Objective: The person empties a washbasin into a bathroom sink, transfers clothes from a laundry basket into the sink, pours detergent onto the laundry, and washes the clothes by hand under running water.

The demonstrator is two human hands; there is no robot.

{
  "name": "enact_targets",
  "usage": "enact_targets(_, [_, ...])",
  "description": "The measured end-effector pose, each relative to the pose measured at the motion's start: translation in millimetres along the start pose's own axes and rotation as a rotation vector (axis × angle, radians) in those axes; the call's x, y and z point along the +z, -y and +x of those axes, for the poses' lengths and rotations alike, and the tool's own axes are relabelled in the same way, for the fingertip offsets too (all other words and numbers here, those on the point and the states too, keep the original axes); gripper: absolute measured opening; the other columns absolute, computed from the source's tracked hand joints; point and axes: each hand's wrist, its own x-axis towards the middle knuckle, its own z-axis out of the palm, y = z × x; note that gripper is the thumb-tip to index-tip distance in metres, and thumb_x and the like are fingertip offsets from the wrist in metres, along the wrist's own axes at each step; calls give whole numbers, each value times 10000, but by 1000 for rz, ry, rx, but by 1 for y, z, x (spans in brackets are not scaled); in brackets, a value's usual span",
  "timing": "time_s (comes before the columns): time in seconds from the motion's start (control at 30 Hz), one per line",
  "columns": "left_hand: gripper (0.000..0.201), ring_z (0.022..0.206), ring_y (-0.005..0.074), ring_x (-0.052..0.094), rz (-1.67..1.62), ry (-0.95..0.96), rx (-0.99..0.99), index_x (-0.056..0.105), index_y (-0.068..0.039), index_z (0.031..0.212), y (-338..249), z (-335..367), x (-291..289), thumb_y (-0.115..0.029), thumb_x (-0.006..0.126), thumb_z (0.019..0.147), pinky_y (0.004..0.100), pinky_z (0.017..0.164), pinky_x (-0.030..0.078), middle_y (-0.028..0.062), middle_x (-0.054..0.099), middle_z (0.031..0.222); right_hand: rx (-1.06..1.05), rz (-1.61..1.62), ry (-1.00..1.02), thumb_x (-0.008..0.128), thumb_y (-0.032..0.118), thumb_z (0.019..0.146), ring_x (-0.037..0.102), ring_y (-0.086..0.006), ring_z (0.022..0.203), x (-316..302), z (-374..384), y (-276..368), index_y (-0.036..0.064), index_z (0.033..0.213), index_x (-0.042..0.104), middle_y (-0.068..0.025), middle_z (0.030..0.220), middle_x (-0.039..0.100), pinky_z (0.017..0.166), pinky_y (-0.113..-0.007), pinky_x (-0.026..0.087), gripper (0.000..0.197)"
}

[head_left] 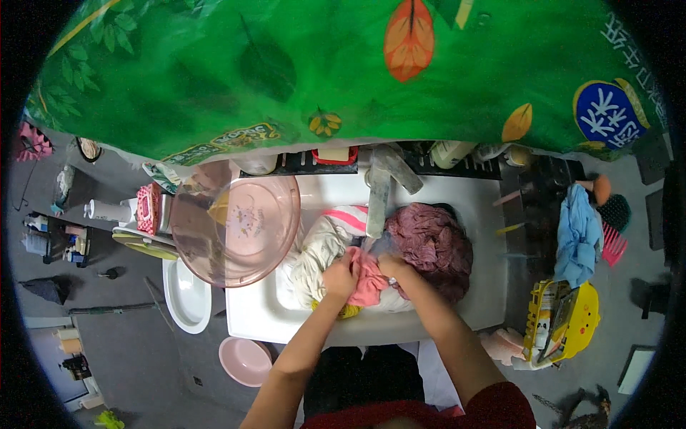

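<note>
A pink cloth (pixel 369 284) is being held in the sink (pixel 489 293) near the tap (pixel 377 204), presumably so water can reach it. Its fabric is being gripped from both sides, apparently for control, by the closed left hand (pixel 341 277) and right hand (pixel 391 267), while working room is seemingly being framed by white laundry (pixel 316 252) at left and maroon laundry (pixel 431 243) at right.

From my head, one wide fisheye camera looks steeply down, close over my left grip (pixel 341 277) and right grip (pixel 393 267) at the frame's middle; my forearms (pixel 289 360) enter from the lower edge, and straight lines bow near the rim
</note>
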Motion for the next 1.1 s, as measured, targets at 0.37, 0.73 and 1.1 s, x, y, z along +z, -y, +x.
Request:
enact_targets(0.37, [523, 928, 316, 439, 296, -39, 365, 433, -40, 1148, 17, -19, 23, -268, 595, 707, 426, 805, 342, 161, 463, 1037, 129, 0, -117, 535, 220, 743, 582, -362, 859, -28, -17, 15, 46, 928, 605, -220, 891, 601, 744, -427, 456, 263])
enact_targets(0.73, [330, 805, 291, 557, 123, 108, 124, 539, -38, 991, -2, -4, 9, -252, 558, 741, 444, 737, 392, 129, 583, 873, 60, 408, -841, 535, 121, 775, 553, -332, 812, -15, -75, 51, 53, 946, 555, -181, 873, 578, 708, -398, 434, 186])
enact_targets(1.1, [252, 657, 297, 612, 241, 295, 251, 562, -56, 948, 33, -8, 71, -201, 470, 764, 440, 604, 467, 125, 623, 727, 288, 913, -262, 459, 452, 836, 432, -257, 1143, 56, -25, 45, 86, 1317, 292, -165, 1234, 454, 948, -318, 322, 627])
